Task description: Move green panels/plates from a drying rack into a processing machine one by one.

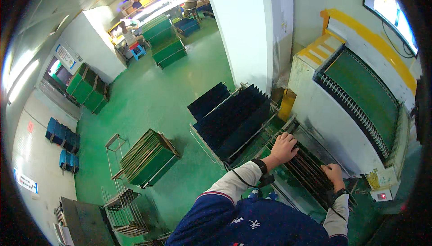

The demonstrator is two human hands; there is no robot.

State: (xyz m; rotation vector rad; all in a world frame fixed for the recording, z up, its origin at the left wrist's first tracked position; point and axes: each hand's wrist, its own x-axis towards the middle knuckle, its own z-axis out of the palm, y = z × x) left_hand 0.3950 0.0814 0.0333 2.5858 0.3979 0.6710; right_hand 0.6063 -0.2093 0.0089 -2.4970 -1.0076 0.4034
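two hands are working at a row of thin, dark-edged panels [310, 170], which is standing in a rack in front of the person, toward the right. the left hand [284, 149] is curving over the upper-left part of the row, its fingers bending down to the edges; the right hand [333, 174] is curling in at the right side, lower in view. the panels are lying between the hands and spreading below them, toward the body. both hands are forming narrow, half-closed curls, well apart from each other; whether either is gripping a panel, i cannot tell. black bands [260, 167] are circling the wrists. just left of the left hand, a rack of dark blue panels [238, 118] is standing; farther left, a rack of green panels [148, 160] is resting on the green floor [135, 120]. beyond the right hand, a pale machine [306, 86] is bearing a green sheet [362, 84].
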